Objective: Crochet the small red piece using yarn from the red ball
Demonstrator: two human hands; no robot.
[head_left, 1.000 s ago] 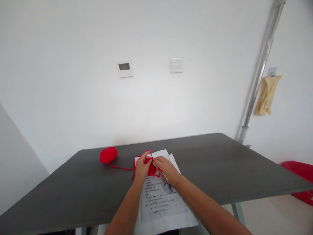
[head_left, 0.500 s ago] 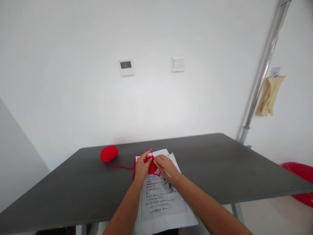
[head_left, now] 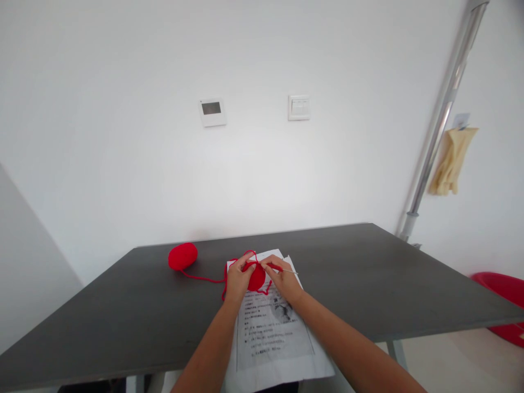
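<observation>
Between my hands is a round piece of red crochet work (head_left: 256, 279), held up over the printed sheets. My left hand (head_left: 238, 277) pinches its upper left edge, with red yarn looped over the fingers. In my right hand (head_left: 285, 278) is a thin crochet hook (head_left: 290, 271) with a red grip, its pale end pointing right and its tip at the top edge of the work. A short yarn tail (head_left: 268, 288) dangles below. From the left hand the yarn strand (head_left: 207, 280) runs to a red ball of yarn (head_left: 182, 256) on the table.
Printed paper sheets (head_left: 270, 349) lie under my hands and overhang the front edge of the dark table (head_left: 347, 273). A white wall stands behind, with a metal pole (head_left: 438, 128) and hanging yellow gloves (head_left: 452, 161) at right. A red tub (head_left: 501, 286) is beyond the table's right end.
My right hand has turned the crochet hook from slanting down to nearly level, its pale end now farther right. The left hand and the yarn ball have stayed about where they were.
</observation>
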